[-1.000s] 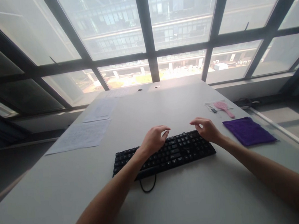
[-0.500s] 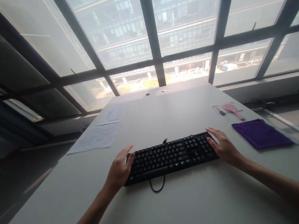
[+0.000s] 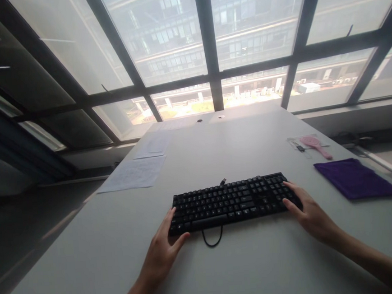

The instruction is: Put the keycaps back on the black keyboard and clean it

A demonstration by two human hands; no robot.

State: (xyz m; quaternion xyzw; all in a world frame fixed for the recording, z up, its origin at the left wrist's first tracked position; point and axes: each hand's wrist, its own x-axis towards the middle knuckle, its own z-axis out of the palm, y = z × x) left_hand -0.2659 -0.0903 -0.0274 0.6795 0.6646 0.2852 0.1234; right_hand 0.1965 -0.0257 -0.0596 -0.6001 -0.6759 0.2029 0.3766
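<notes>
A black keyboard (image 3: 221, 206) lies on the white table in front of me, its keys facing up. A loop of its black cable (image 3: 213, 245) sticks out below the near edge, and a USB plug (image 3: 222, 181) shows just past the far edge. My left hand (image 3: 161, 247) rests at the keyboard's left end, fingers along the side and thumb stretched out near the front edge. At the other end, my right hand (image 3: 310, 212) has its fingertips and thumb spread over the number pad's right side. Both hands look loose and open, not wrapped around the keyboard.
To the right lie a purple cloth (image 3: 356, 178) and a pink handheld item (image 3: 314, 146), perhaps a small fan, beside a clear bag with a short dark cable. Sheets of paper (image 3: 135, 173) lie along the left edge. Large windows rise behind the white table (image 3: 236, 144).
Both hands have slid along the keyboard's ends toward me, and the left thumb has come off the keys to the front edge. The keyboard sits slightly straighter. The view has shifted a little left.
</notes>
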